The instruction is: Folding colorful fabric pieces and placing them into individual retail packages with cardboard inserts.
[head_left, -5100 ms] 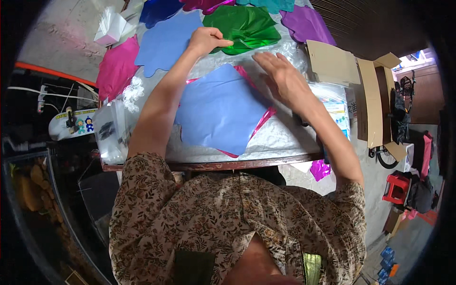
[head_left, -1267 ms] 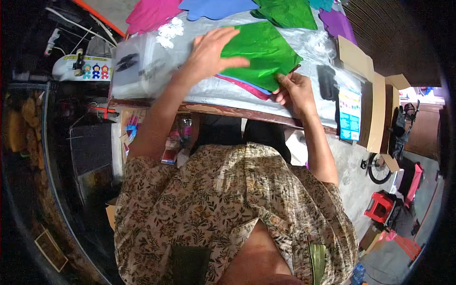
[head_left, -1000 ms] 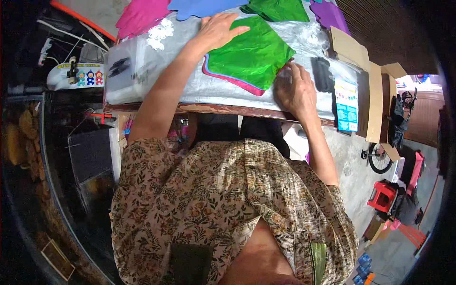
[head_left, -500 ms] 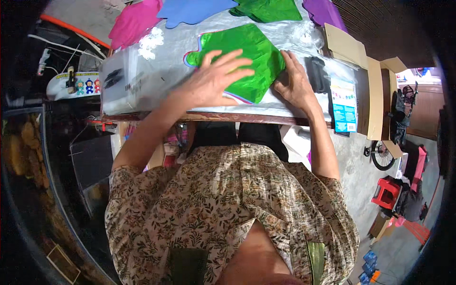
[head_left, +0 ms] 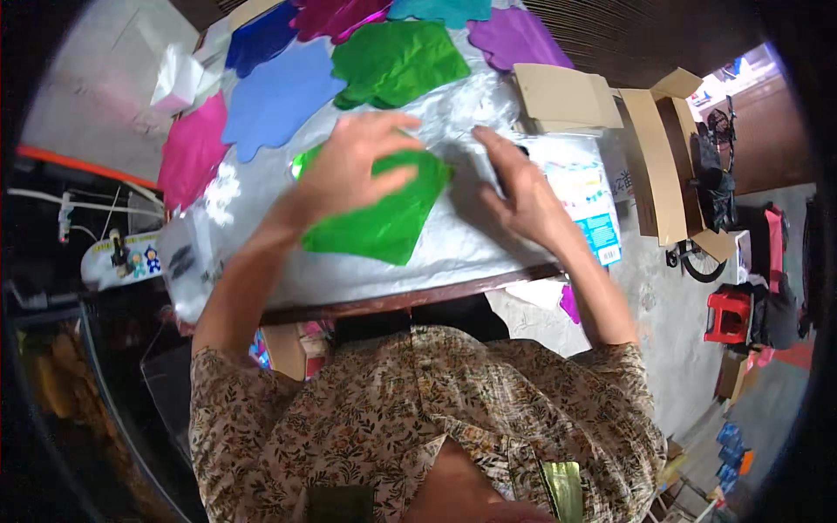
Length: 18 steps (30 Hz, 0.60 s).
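A shiny green foil sheet (head_left: pixel 370 228) with an angular outline lies near the table's front edge. Over its upper left part is my left hand (head_left: pixel 349 166), fingers spread and smeared by motion, hiding some of the foil. Whether it touches the sheet I cannot tell. My right hand (head_left: pixel 527 196) is apart from the foil, to its right, above the silvery plastic table cover (head_left: pixel 475 248). Its thumb stands away from the fingers, and I see nothing held in it.
Across the table's far side lie several coloured foil pieces: pink (head_left: pixel 193 150), light blue (head_left: pixel 283 98), green (head_left: pixel 401 59) and purple (head_left: pixel 520 39). A cardboard flap (head_left: pixel 567 98) and a blue-and-white printed package (head_left: pixel 595 228) are at the right. An open carton (head_left: pixel 654 166) stands beyond, a red stool (head_left: pixel 726 315) on the floor.
The view has shifted, showing more of the table's far side. My right hand has come off the green foil's right edge. My left hand is still over the foil, nearer its far edge.
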Available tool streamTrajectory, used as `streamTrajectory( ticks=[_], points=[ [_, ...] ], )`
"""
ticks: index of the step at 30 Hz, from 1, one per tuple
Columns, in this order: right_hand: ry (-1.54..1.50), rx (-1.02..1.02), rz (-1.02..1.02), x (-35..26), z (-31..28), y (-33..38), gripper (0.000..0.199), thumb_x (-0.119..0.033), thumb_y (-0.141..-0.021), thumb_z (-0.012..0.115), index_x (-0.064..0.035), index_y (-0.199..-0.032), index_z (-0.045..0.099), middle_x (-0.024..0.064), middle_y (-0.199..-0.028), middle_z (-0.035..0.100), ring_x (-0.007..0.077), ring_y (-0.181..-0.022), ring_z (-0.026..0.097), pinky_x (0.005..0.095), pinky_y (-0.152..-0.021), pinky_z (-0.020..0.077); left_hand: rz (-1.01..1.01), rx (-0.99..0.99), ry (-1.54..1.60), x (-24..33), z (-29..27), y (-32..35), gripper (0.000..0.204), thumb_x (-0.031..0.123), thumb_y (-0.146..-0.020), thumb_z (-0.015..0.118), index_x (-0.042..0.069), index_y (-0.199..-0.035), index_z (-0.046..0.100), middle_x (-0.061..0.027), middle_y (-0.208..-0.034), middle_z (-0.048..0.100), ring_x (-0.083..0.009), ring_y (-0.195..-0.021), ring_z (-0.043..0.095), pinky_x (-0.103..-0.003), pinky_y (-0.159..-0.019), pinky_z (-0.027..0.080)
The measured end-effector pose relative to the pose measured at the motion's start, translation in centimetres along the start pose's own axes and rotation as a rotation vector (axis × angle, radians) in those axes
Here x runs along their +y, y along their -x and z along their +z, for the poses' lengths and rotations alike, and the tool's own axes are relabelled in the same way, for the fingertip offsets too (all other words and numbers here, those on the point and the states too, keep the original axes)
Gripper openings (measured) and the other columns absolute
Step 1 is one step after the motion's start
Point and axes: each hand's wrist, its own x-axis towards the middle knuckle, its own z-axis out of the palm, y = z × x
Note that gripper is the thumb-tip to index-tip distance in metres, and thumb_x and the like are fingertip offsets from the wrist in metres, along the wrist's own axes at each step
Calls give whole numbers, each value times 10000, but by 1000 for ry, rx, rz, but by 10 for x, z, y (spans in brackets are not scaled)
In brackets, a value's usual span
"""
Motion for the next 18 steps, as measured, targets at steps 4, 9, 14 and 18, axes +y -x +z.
streamTrajectory(
  ticks=[4, 9, 14, 18],
  points=[
    [240, 211, 46, 72, -74, -46, 481, -46, -903, 567, -41, -1379, 492, 235, -1301, 581, 401, -1172, 584, 424, -1027, 464, -50, 126, 23, -69, 26, -118, 212, 134, -828, 674, 15, -1003, 689, -160, -1084, 689, -335, -995, 662, -398, -863, 526],
    [456, 356, -88, 201, -107, -107, 394, -178, -970, 560, -50, -1341, 530, 225, -1239, 605, 390, -1119, 604, 416, -978, 485, -142, 74, 7, -117, 98, -232, 229, 110, -851, 616, 29, -1039, 718, -191, -1037, 696, -362, -988, 660, -415, -875, 524],
    [354, 155, 80, 221, -106, -113, 375, -296, -992, 555, -42, -1266, 585, 208, -1159, 626, 384, -1052, 619, 428, -917, 493, -249, -152, -23, -119, 123, -262, 257, 105, -838, 625, 30, -1065, 719, -201, -1049, 695, -365, -994, 663, -420, -886, 523],
    [302, 117, 53, 218, -106, -106, 372, -316, -989, 562, -16, -1203, 609, 203, -1117, 629, 374, -1025, 616, 434, -900, 481, -142, -57, -30, -131, 129, -265, 288, 92, -821, 627, 25, -1088, 710, -212, -1056, 690, -372, -1008, 659, -424, -887, 526]
  ],
)
